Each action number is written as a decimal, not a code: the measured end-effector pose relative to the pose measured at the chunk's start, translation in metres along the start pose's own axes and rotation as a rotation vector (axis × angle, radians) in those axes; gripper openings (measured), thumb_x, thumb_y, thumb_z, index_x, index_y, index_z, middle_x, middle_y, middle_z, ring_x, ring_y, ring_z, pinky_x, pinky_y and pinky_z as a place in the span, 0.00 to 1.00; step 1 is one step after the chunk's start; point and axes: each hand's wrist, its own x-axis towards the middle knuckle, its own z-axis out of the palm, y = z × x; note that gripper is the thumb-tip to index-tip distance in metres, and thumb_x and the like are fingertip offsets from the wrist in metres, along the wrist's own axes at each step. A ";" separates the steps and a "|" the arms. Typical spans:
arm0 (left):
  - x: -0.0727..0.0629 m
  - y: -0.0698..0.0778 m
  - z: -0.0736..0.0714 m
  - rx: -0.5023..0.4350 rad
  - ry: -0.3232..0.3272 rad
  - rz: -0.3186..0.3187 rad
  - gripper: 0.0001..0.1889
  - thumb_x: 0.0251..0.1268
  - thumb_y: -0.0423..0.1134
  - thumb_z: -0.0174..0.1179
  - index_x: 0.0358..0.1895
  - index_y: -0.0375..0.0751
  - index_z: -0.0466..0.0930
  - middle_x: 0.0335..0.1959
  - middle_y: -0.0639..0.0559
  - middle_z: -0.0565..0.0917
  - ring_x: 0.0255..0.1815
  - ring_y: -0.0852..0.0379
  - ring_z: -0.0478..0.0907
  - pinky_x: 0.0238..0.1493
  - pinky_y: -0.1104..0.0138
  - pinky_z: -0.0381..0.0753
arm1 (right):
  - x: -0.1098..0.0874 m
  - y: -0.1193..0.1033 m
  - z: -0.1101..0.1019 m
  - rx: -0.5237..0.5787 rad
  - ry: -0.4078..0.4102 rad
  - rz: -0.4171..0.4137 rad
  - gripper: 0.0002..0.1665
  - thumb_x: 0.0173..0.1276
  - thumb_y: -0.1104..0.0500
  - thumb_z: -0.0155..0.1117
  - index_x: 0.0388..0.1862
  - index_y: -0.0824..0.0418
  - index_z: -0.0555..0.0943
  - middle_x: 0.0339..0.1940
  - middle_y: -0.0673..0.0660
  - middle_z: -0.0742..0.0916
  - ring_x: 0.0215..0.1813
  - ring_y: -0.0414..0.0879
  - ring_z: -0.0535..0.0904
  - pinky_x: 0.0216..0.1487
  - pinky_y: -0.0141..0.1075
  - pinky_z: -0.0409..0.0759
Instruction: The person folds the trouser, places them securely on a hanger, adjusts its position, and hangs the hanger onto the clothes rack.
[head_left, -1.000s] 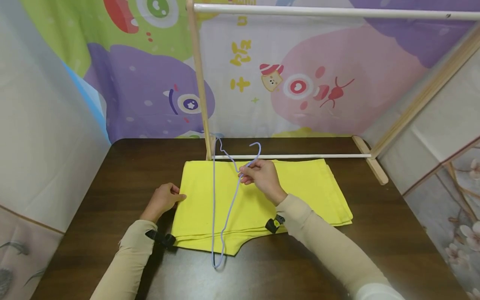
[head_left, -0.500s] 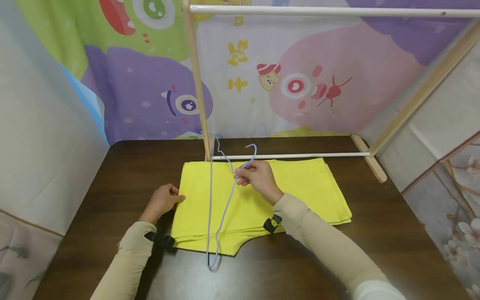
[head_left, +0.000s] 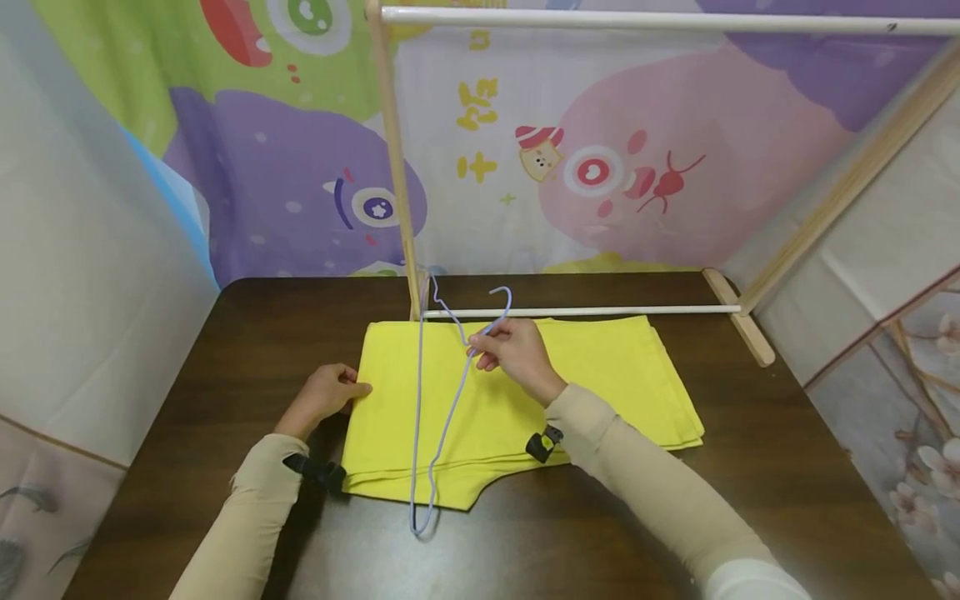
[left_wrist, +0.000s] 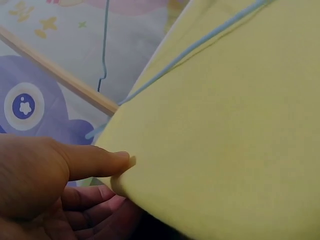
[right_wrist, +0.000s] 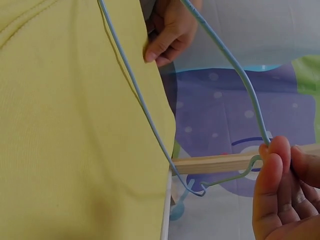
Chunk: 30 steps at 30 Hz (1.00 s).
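Folded yellow trousers (head_left: pixel 592 375) lie flat on the dark wooden table. My left hand (head_left: pixel 322 396) pinches their left edge; in the left wrist view the thumb (left_wrist: pixel 102 162) lies on top of the cloth and the curled fingers are partly under it. My right hand (head_left: pixel 521 354) holds a thin light-blue clothes hanger (head_left: pixel 418 417) by its neck, between thumb and fingertips. The hanger is turned so its hook (head_left: pixel 506 298) points toward the rack, and its long bar crosses over the left part of the trousers. One hanger end reaches past the near cloth edge.
Behind the trousers stands a wooden rack (head_left: pixel 397 167) with a white top rail (head_left: pixel 637 20) and a white lower rail (head_left: pixel 600 312). Its right foot (head_left: pixel 738 321) rests on the table. A cartoon curtain (head_left: pixel 300 175) hangs behind, with pale panels at both sides.
The hanger's near end has swung slightly left in my right hand. My left hand stays at the trousers' edge, with its wrist shifted a little left.
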 end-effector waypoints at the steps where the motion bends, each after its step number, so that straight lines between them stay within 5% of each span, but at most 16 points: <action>1: 0.001 0.000 -0.001 -0.008 -0.003 0.004 0.20 0.69 0.42 0.60 0.51 0.27 0.72 0.41 0.39 0.79 0.34 0.52 0.80 0.38 0.61 0.82 | 0.000 0.000 0.000 0.000 0.001 0.003 0.08 0.66 0.65 0.65 0.33 0.72 0.82 0.32 0.66 0.89 0.20 0.40 0.81 0.27 0.32 0.82; 14: 0.015 0.009 -0.015 -0.220 -0.124 0.032 0.26 0.72 0.44 0.54 0.64 0.28 0.68 0.48 0.41 0.82 0.38 0.58 0.82 0.44 0.60 0.84 | -0.004 -0.002 0.002 -0.024 0.005 0.015 0.09 0.66 0.64 0.65 0.36 0.72 0.84 0.31 0.65 0.89 0.18 0.39 0.79 0.25 0.31 0.80; 25: 0.001 0.050 -0.011 -0.219 -0.102 0.169 0.25 0.70 0.42 0.58 0.62 0.28 0.70 0.48 0.39 0.81 0.35 0.60 0.81 0.41 0.61 0.84 | -0.005 -0.001 0.003 -0.033 0.009 0.009 0.08 0.66 0.65 0.65 0.35 0.72 0.83 0.30 0.63 0.89 0.17 0.38 0.78 0.24 0.29 0.78; 30: -0.001 0.060 -0.004 -0.178 -0.144 0.230 0.26 0.71 0.41 0.57 0.64 0.27 0.68 0.49 0.37 0.80 0.38 0.59 0.81 0.43 0.58 0.84 | -0.006 0.000 0.004 -0.039 0.013 0.017 0.08 0.66 0.64 0.66 0.34 0.71 0.84 0.29 0.62 0.89 0.17 0.38 0.77 0.23 0.29 0.77</action>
